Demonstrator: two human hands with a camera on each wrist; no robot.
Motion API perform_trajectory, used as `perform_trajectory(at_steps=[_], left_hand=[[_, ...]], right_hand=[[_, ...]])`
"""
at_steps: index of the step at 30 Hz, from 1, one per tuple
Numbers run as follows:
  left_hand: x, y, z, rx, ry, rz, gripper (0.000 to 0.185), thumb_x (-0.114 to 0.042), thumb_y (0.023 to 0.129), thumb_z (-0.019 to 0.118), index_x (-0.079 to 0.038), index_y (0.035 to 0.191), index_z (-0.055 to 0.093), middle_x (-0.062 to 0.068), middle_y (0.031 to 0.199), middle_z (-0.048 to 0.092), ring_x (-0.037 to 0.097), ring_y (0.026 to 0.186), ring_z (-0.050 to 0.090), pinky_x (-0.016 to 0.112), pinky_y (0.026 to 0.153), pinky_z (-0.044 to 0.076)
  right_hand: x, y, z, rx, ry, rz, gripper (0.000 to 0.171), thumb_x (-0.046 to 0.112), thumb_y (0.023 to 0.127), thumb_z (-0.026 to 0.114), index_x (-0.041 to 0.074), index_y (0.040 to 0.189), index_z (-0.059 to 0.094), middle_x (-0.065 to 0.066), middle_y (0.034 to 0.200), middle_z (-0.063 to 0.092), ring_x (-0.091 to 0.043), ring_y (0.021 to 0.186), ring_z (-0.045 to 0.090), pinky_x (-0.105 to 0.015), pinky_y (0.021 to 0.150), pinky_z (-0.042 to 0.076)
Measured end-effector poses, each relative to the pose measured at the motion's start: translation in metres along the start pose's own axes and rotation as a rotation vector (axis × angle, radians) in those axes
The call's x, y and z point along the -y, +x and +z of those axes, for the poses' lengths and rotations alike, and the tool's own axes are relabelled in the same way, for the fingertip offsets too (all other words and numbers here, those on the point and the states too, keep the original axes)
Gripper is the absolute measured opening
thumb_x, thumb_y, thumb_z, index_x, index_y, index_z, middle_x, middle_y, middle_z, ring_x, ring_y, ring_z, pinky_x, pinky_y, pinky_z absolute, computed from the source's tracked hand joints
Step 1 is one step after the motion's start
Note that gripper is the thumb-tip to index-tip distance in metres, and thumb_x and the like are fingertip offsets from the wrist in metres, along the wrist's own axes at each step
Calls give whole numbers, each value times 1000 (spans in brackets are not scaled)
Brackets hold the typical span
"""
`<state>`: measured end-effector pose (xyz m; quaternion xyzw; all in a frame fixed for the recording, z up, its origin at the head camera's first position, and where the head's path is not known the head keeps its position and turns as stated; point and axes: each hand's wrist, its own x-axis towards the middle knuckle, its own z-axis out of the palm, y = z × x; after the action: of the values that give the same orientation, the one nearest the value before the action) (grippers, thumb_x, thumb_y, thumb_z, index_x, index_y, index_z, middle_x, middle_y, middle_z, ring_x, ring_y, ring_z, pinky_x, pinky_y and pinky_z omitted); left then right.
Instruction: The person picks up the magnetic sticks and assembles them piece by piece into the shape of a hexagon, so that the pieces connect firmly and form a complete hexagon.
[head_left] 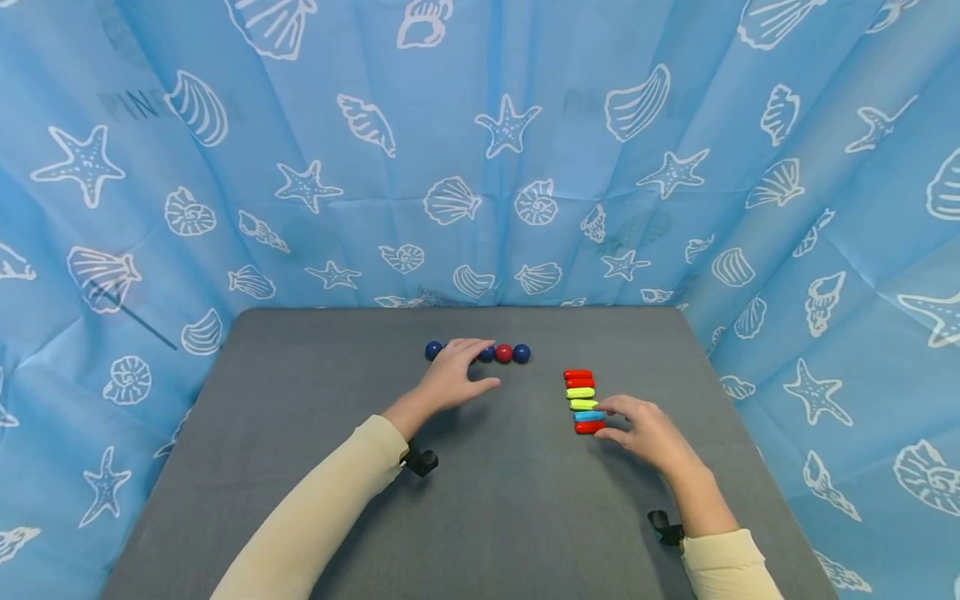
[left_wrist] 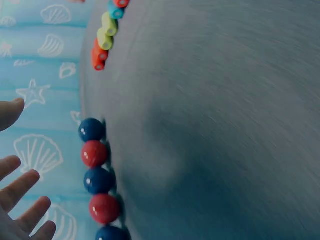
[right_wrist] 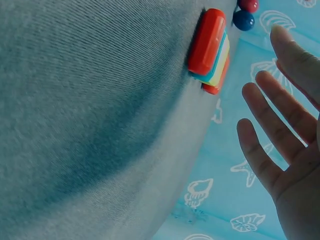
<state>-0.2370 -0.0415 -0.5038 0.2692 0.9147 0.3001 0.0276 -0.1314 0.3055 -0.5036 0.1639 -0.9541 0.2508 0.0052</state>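
Observation:
A row of blue and red balls [head_left: 504,353] lies across the far middle of the grey table [head_left: 525,517]. My left hand [head_left: 474,367] hovers over that row with fingers spread and covers some of the balls; a blue ball [head_left: 433,350] shows to its left. In the left wrist view the balls [left_wrist: 94,153] alternate blue and red, and my fingers [left_wrist: 20,187] are straight and apart from them. A column of capsule-shaped pieces [head_left: 582,400], red, yellow-green, blue and red, lies to the right. My right hand [head_left: 609,420] sits just right of its near end, with fingers [right_wrist: 272,125] straight and holding nothing.
A blue curtain with white shells and starfish [head_left: 480,150] closes in the table at the back and on both sides. Small black wrist cameras [head_left: 422,460] hang under both forearms. Bare grey tabletop lies near me.

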Motion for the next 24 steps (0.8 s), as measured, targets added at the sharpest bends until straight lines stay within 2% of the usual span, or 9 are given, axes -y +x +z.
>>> perform_trajectory(at_steps=[3, 6, 9, 13, 17, 24], left_hand=[[-5, 12, 7, -6, -17, -26, 68, -45, 91, 71, -19, 150, 48, 5, 151, 52, 31, 142, 41, 58, 115, 31], [-8, 24, 14, -5, 2, -44, 69, -48, 92, 70, -21, 151, 47, 5, 151, 52, 31, 142, 41, 57, 115, 31], [-10, 36, 22, -8, 35, -54, 70, -51, 92, 68, -21, 151, 46, 5, 150, 53, 31, 141, 40, 56, 115, 31], [-11, 51, 34, -20, 64, -77, 67, -47, 92, 70, -21, 150, 48, 4, 147, 55, 30, 140, 39, 53, 114, 32], [-12, 60, 46, -28, 73, -104, 64, -41, 91, 72, -22, 148, 50, 4, 145, 57, 29, 140, 39, 51, 115, 30], [-11, 68, 64, -38, 100, -110, 60, -37, 92, 73, -21, 146, 54, 2, 144, 57, 29, 140, 38, 50, 115, 29]], right_hand=[[-1, 0, 6, -19, -6, -27, 42, 11, 77, 86, 3, 116, 72, -13, 113, 72, -32, 100, 68, -52, 87, 54], [-2, 1, 11, -32, -16, -42, 39, 11, 78, 86, 2, 114, 73, -13, 111, 72, -32, 98, 68, -51, 86, 54], [-3, 1, 13, -36, -35, -25, 38, 13, 79, 86, 3, 113, 73, -12, 110, 72, -31, 98, 68, -51, 86, 54], [-4, 1, 14, -24, -56, 21, 37, 14, 80, 85, 5, 113, 73, -11, 110, 72, -31, 101, 68, -51, 89, 53], [-5, 1, 16, -15, -70, 38, 36, 15, 80, 85, 6, 112, 74, -11, 111, 73, -31, 102, 67, -52, 90, 53], [-7, 1, 21, -29, -88, 48, 34, 14, 79, 86, 7, 110, 75, -10, 110, 73, -31, 103, 67, -52, 92, 53]])
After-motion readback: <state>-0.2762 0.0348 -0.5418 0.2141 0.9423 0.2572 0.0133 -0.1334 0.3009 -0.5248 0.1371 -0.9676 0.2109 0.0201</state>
